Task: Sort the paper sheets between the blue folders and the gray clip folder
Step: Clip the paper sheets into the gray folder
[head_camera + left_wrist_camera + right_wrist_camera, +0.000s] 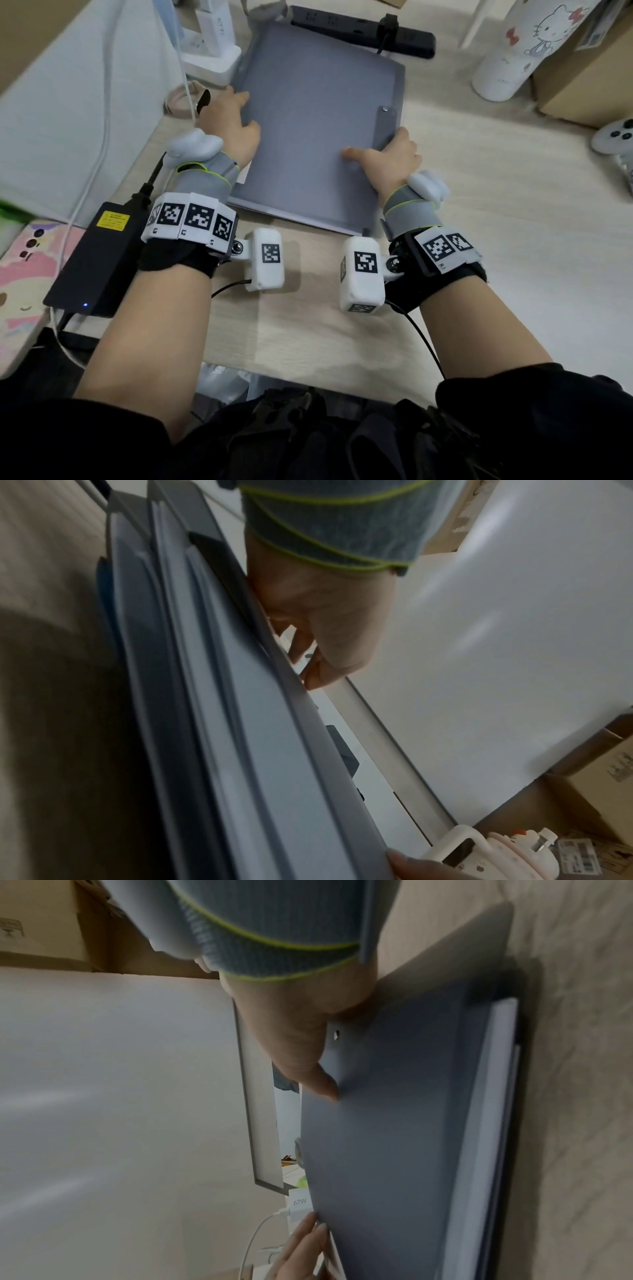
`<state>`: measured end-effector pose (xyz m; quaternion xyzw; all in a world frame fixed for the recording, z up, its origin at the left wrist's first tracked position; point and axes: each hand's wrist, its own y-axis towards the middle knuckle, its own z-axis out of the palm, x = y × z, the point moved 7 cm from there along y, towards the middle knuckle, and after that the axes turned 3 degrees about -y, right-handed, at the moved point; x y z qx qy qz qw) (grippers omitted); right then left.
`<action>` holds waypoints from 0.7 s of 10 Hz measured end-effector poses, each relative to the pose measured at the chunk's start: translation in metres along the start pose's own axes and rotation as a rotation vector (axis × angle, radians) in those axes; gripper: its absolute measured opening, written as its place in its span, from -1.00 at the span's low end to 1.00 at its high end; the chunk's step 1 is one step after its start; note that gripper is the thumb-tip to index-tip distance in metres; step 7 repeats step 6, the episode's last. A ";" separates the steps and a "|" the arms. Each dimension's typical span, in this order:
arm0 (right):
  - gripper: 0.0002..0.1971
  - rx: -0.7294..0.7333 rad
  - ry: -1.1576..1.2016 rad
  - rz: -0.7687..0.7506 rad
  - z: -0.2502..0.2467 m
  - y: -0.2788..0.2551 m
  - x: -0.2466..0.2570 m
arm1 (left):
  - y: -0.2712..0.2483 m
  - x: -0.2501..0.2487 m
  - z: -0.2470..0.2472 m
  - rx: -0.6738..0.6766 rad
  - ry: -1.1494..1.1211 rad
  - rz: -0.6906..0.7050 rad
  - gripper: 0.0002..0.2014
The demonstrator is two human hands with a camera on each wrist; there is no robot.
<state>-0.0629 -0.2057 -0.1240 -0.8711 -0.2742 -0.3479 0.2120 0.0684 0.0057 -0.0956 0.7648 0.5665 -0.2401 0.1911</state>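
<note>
The gray clip folder [315, 126] lies closed on the wooden desk, on top of a stack. My left hand [236, 116] grips its left edge, thumb on the cover. My right hand [383, 157] grips the right edge beside the clip [387, 126], thumb pressed on the cover. In the left wrist view my left hand's fingers [318, 647] curl around the folder's edge, with bluish folder layers [236, 696] stacked below. In the right wrist view the gray cover [394, 1137] sits over white paper sheets [496, 1069], whose edge shows underneath.
A black power strip [363, 31] lies just behind the folder. A white cartoon bottle [513, 51], a cardboard box [589, 78] and a white controller [616, 137] stand at the right. A black power adapter [99, 260] and a white charger stand [212, 44] are at the left.
</note>
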 end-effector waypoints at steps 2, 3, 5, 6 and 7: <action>-0.15 0.033 0.000 -0.007 0.000 -0.001 -0.001 | -0.004 -0.011 0.000 -0.002 0.136 0.050 -0.56; -0.17 0.054 0.010 -0.017 0.000 -0.004 -0.001 | -0.006 -0.013 0.005 -0.006 0.186 0.040 -0.52; -0.29 0.083 0.078 -0.077 -0.017 -0.014 -0.006 | -0.027 -0.038 0.011 0.009 0.136 0.022 -0.50; -0.29 0.094 0.094 -0.088 -0.032 -0.023 -0.008 | -0.038 -0.056 0.018 0.060 0.097 0.038 -0.51; -0.29 0.094 0.094 -0.088 -0.032 -0.023 -0.008 | -0.038 -0.056 0.018 0.060 0.097 0.038 -0.51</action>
